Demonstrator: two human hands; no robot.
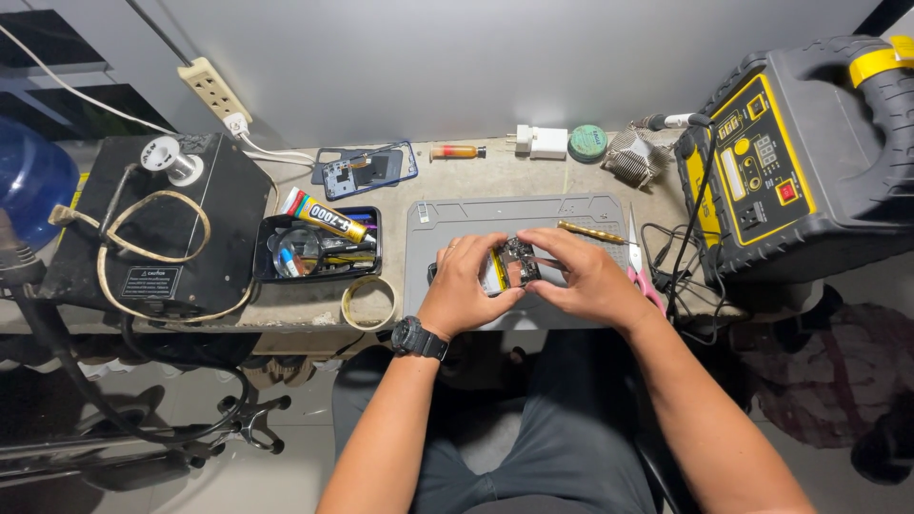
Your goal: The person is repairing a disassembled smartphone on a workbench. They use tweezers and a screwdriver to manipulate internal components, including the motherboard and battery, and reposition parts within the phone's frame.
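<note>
Grey mat (pixel 457 221) on the bench keeps my opened phone (pixel 511 266) steady near its front edge. Left hand (pixel 466 286) pinches the phone's left side; right hand (pixel 588 278), closed on tweezers (pixel 545 259), works the board, scissors (pixel 636 249) lying just right.

A black box (pixel 157 224) sits at left, a tool tray (pixel 319 247) (glue tube on top) beside it, and a yellow-faced power unit (pixel 800 162) at upper right.

Opened phone (pixel 511 266), circuit board and yellow battery exposed, flat on grey mat (pixel 447 224)
</note>
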